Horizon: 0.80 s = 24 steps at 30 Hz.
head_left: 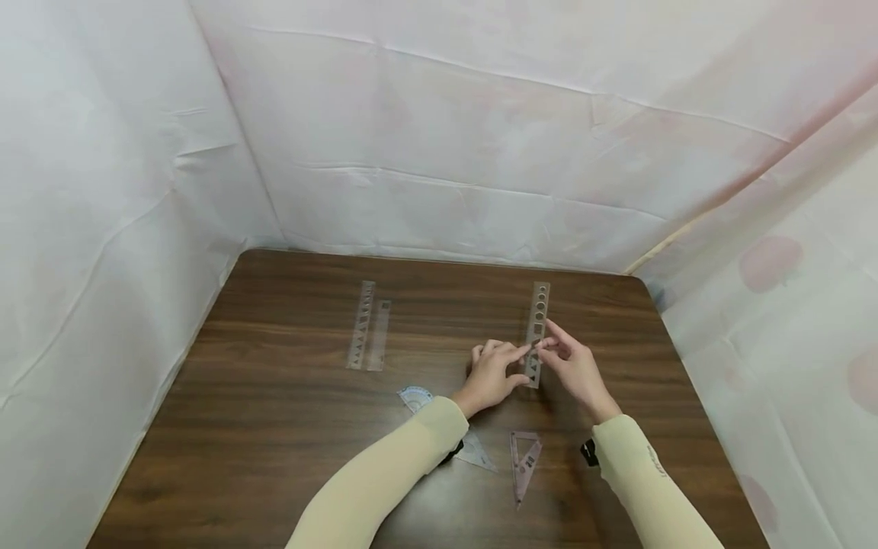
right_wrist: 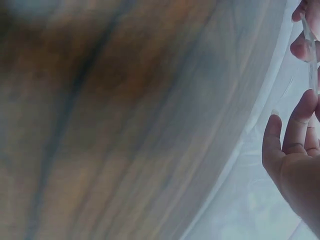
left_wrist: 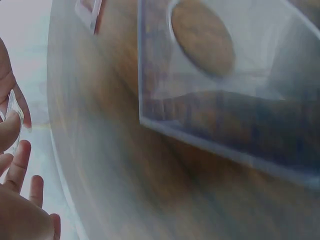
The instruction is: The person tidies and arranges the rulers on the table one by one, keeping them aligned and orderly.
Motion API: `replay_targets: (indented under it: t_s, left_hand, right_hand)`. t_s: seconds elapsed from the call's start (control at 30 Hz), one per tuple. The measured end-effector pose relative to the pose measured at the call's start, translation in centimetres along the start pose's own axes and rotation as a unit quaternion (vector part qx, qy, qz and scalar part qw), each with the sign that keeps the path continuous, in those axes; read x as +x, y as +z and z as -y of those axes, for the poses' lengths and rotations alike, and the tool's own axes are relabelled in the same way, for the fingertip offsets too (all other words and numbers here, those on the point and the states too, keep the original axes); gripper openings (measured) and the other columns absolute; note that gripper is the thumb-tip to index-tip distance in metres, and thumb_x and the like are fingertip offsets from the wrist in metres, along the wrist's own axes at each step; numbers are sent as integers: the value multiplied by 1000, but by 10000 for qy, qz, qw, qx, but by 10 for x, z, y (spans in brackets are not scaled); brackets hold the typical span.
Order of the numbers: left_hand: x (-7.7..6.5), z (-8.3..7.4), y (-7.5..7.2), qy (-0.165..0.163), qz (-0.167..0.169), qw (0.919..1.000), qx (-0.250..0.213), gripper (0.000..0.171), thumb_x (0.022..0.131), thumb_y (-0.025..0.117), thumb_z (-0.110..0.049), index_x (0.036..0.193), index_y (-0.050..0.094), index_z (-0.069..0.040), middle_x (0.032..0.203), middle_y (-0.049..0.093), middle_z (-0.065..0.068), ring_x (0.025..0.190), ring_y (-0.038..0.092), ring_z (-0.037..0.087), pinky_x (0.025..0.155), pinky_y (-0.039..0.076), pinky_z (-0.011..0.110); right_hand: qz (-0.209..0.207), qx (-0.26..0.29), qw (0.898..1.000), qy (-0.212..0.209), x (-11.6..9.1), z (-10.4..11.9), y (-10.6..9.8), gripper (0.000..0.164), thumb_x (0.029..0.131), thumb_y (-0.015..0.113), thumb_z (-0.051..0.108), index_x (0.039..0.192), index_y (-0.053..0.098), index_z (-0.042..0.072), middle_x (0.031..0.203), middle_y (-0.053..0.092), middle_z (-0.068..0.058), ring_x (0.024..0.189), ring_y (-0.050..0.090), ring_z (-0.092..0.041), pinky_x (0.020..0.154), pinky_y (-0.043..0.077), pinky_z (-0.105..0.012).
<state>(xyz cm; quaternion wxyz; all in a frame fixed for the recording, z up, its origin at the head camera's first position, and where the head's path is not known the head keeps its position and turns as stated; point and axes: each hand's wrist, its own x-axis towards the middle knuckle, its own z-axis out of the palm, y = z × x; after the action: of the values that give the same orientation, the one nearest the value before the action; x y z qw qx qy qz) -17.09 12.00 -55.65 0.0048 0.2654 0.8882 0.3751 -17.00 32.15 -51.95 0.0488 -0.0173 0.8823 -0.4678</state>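
A clear template ruler (head_left: 533, 316) with cut-out shapes is held in both hands over the right half of the table. My left hand (head_left: 491, 375) grips its lower left edge between thumb and forefinger. From the other side, my right hand (head_left: 575, 371) pinches it near the middle, the forefinger reaching up its right edge. In the right wrist view the ruler (right_wrist: 312, 70) appears nearly edge-on between the fingertips. Under the left forearm lies a clear triangle with a protractor end (head_left: 476, 451), partly hidden by the sleeve. A pinkish set square (head_left: 527, 465) lies nearer me.
Another clear template ruler (head_left: 360, 335) and a plain clear ruler (head_left: 379, 335) lie side by side on the left of the wooden table (head_left: 274, 427). Pale cloth walls (head_left: 439, 206) stand along the table's back and sides.
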Motion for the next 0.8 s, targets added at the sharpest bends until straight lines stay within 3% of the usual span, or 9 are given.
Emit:
replay_targets:
  t_s: [0.17,0.37,0.63,0.8]
  left_hand:
    - [5,9,-15,-78,16,10000,-2,63,93,75,-33,152,53,-23,119,69,-6,124,50,19,100,29,41]
    - [9,22,-37,-182,-189,9996,77,61,92,77,-32,148,57,-21,118,70,-4,125,51,21,101,31,45]
    - [7,46,-62,-391,-350,9986,99,61,92,78,-28,148,58,-18,121,71,1,124,51,25,102,31,49]
    - [3,58,-75,-576,-360,9977,83,62,91,78,-28,148,57,-16,120,70,2,123,51,25,100,29,49]
  right_hand:
    - [100,-147,9997,-192,17,11,4,66,103,64,21,162,34,21,121,70,-13,97,70,-12,85,56,-21]
    - [163,-90,9985,-524,39,27,16,65,102,65,15,161,37,15,118,71,-17,93,70,-11,81,56,-21]
    - [397,198,9976,-526,67,50,43,65,102,64,10,161,37,15,116,70,-16,95,70,-24,83,59,-35]
    - [505,195,9974,-481,80,60,60,64,102,64,10,161,38,16,116,70,-13,93,68,-20,79,55,-31]
